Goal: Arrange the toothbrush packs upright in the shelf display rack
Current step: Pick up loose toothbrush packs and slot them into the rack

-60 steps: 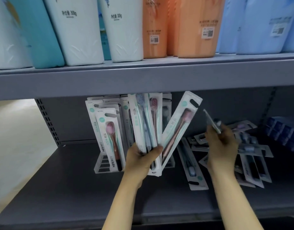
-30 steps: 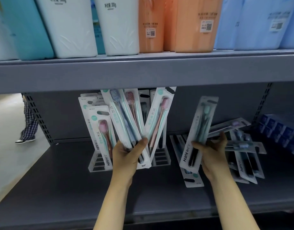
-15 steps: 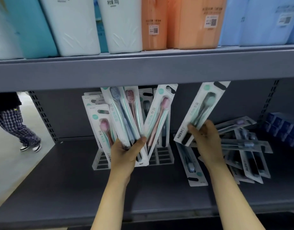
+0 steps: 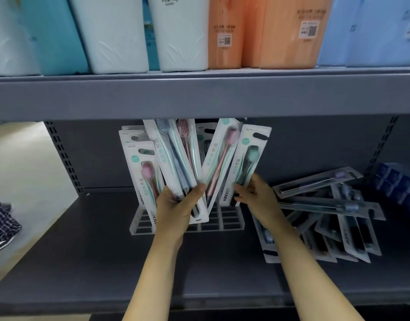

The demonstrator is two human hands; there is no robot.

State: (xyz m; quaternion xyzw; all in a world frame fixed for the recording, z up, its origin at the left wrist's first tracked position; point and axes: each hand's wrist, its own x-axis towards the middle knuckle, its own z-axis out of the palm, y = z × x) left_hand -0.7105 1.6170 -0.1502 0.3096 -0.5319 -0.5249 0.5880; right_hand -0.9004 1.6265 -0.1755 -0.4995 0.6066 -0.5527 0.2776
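Observation:
A clear slotted display rack point(image 4: 231, 222) stands on the lower grey shelf point(image 4: 88, 256). Several toothbrush packs point(image 4: 139, 163) stand upright in its left side. My left hand point(image 4: 178, 209) grips a fanned bunch of packs point(image 4: 173, 158) above the rack, thumb across their fronts. My right hand point(image 4: 257, 195) pinches the lower end of a green-brush pack point(image 4: 248, 163), held upright right beside that bunch, its bottom just above the rack. A loose pile of packs point(image 4: 333, 209) lies flat to the right.
The upper shelf edge point(image 4: 204, 93) hangs just over the pack tops; white, orange and blue bags stand on it. Dark blue boxes point(image 4: 398, 184) sit at the far right. A person's leg and shoe point(image 4: 0, 230) show on the floor at left.
My right hand lifted a green-brush pack from the pile, turned it upright and carried it left to the bunch in my left hand. The passer-by moved left.

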